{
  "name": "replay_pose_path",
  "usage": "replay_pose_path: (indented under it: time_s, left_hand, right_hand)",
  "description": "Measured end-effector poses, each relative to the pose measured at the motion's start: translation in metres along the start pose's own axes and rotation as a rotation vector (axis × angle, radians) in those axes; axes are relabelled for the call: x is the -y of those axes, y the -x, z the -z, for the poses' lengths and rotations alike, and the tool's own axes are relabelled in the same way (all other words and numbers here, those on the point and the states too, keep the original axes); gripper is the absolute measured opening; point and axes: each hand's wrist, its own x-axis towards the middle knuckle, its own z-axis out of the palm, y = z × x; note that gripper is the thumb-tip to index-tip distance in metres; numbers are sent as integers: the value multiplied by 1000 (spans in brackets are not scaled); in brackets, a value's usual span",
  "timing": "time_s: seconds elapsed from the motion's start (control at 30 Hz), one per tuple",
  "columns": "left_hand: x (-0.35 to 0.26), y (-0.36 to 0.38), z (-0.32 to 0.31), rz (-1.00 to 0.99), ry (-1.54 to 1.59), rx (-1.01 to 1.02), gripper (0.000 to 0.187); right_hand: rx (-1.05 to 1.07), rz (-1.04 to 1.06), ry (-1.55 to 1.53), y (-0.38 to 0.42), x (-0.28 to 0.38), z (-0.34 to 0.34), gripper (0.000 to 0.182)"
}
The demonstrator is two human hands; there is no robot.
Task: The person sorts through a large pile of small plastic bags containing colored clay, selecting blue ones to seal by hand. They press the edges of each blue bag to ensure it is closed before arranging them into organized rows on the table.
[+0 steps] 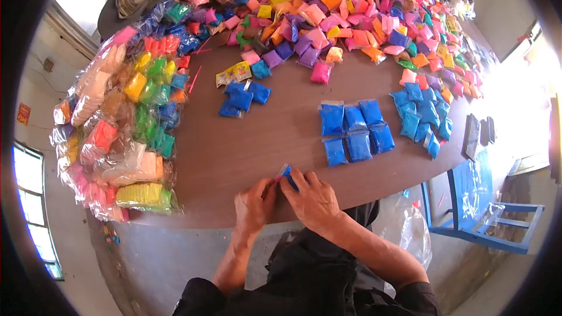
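Observation:
At the front of the table, a small blue packet (286, 171) is held between my two hands, mostly covered by the fingers. My right hand (314, 200) is closed over it from the right. The fingers of my left hand (255, 200) are pinched at its left side, where a small pink bit shows at the fingertips. Ahead and to the right lie several blue packets (357, 145) laid flat in two rows. Further off, a small heap of blue packets (240, 99) sits beside a yellow printed packet (233, 74).
A large heap of mixed-colour packets (328, 11) covers the table's back. Bulk clear bags of packets (126, 134) line the left side. Lighter blue packets (422, 111) and dark flat objects (472, 137) lie right. A blue chair (468, 199) stands beyond the table's right edge.

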Motion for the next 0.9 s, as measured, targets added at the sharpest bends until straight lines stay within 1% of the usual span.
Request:
replay_pose_path:
  time_s: [0.1,0.2,0.3,0.4,0.5,0.6,0.7,0.8,0.9]
  left_hand:
    - [2,-6,1,-150,-115,-8,6]
    - [2,-15,6,-217,-278,18,8]
    - [13,-28,9,-200,-207,-75,7]
    - [0,-23,16,-118,-56,-52,6]
    - [4,-13,10,-171,-160,89,10]
    - [6,-21,8,-172,-83,30,9]
    - [3,-26,12,-186,-130,42,7]
    - [0,-26,11,-240,-56,-17,6]
    - [2,-18,10,-207,-225,108,6]
  right_hand:
    - [28,-16,2,-2,2,2,44]
    - [54,-22,33,-5,4,3,43]
    - [55,-18,58,-6,4,3,42]
    - [52,-27,10,-6,3,3,41]
    - [38,-28,13,-6,4,1,39]
    - [-5,-15,19,-5,3,1,38]
    - [13,-24,5,-6,4,3,39]
    - [68,-49,-23,-7,4,1,38]
    - [10,-41,-5,-5,4,-1,37]
